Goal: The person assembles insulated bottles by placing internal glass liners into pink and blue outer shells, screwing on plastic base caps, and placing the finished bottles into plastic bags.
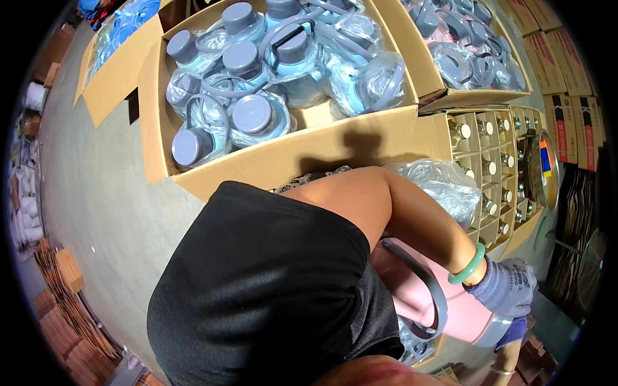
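A large pink water jug [460, 310] with a grey carry handle [440, 302] lies tilted at the lower right, close against my body. Its grey lid end [494, 329] points to the right. My left hand [512, 286], in a grey-blue glove below a green bangle, reaches across and is closed at that lid end. From the lower edge my right hand [512, 333], in a purple glove, grips the same end from below; most of its fingers are hidden. My black-sleeved shoulder covers much of the middle of the view.
An open carton [296, 141] of plastic-wrapped blue jugs with grey lids stands ahead. Another carton [431, 96] with grey-handled jugs stands at the far right. Below it is a divided box [470, 151] of bottles, with clear plastic film [438, 186] beside it. Stacked cartons [560, 71] line the right.
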A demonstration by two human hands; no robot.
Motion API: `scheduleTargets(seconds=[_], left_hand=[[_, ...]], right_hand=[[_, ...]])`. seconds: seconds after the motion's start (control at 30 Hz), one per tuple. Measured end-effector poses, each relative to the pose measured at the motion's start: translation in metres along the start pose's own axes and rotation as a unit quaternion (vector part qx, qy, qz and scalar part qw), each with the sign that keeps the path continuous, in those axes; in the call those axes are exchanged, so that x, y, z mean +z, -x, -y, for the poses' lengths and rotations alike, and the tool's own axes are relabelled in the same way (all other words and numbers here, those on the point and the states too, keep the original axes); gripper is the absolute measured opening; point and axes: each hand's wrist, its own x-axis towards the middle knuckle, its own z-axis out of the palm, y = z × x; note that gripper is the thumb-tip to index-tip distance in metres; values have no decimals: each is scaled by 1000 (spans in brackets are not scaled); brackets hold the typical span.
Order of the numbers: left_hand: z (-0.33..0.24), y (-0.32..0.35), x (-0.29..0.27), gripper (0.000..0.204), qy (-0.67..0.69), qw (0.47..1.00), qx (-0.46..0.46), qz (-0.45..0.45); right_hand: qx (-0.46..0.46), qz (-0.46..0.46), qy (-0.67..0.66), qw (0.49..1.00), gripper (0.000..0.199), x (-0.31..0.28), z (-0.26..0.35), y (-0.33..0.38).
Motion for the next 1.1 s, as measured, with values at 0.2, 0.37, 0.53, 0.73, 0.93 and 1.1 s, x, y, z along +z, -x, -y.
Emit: scheduleTargets(seconds=[0.2, 0.37, 0.53, 0.73, 0.93, 1.1], left_hand=[[-7, 9, 48, 17, -180, 983, 2, 36], [-9, 1, -3, 17, -77, 989, -1, 123], [92, 32, -44, 36, 203, 972, -117, 32], [213, 112, -129, 59, -15, 807, -361, 467], [147, -74, -106, 35, -54, 886, -270, 374], [209, -192, -68, 32, -55, 976, -31, 207]], right_hand=[[38, 34, -67, 996, 40, 13, 2, 0], [67, 83, -150, 983, 37, 15, 6, -22], [164, 57, -239, 955, 31, 35, 6, -5], [-36, 27, 17, 999, 31, 30, -16, -6], [23, 40, 63, 997, 34, 23, 37, -40], [-67, -6, 261, 963, 50, 28, 36, -78]])
